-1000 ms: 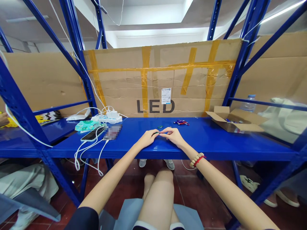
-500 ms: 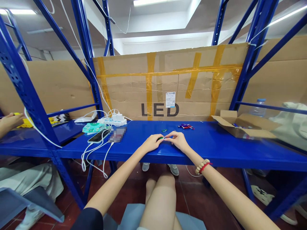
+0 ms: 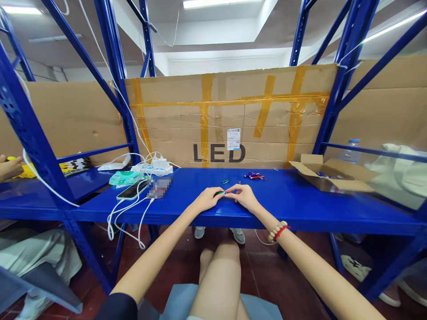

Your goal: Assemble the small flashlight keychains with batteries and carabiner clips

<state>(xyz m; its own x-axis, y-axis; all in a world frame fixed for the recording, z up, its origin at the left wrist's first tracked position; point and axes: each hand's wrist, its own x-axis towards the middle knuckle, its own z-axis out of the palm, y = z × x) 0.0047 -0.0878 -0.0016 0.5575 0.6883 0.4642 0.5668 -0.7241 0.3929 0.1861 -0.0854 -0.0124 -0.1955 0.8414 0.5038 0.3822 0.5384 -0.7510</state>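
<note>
Both my hands rest on the blue shelf (image 3: 293, 202) in front of me, fingertips meeting. My left hand (image 3: 207, 198) pinches one end of a small green piece (image 3: 219, 193) and my right hand (image 3: 245, 196) pinches the other end, where a tiny ring shows. Beads and a red cord circle my right wrist. Another small green piece (image 3: 225, 181) lies loose just behind my hands. Farther back sits a little pile of purple and red pieces (image 3: 255, 176).
An open cardboard box (image 3: 330, 174) stands at the right, a water bottle (image 3: 348, 153) behind it. At the left lie a phone (image 3: 130, 190), white cables, a power strip (image 3: 151, 168) and a teal packet (image 3: 122, 178). Another person's hand (image 3: 9, 166) shows far left. Taped cardboard marked LED backs the shelf.
My hands stay pinched together on the small green piece, with only slight finger shifts. The view has tilted a little; the other person's hand at far left has drawn back.
</note>
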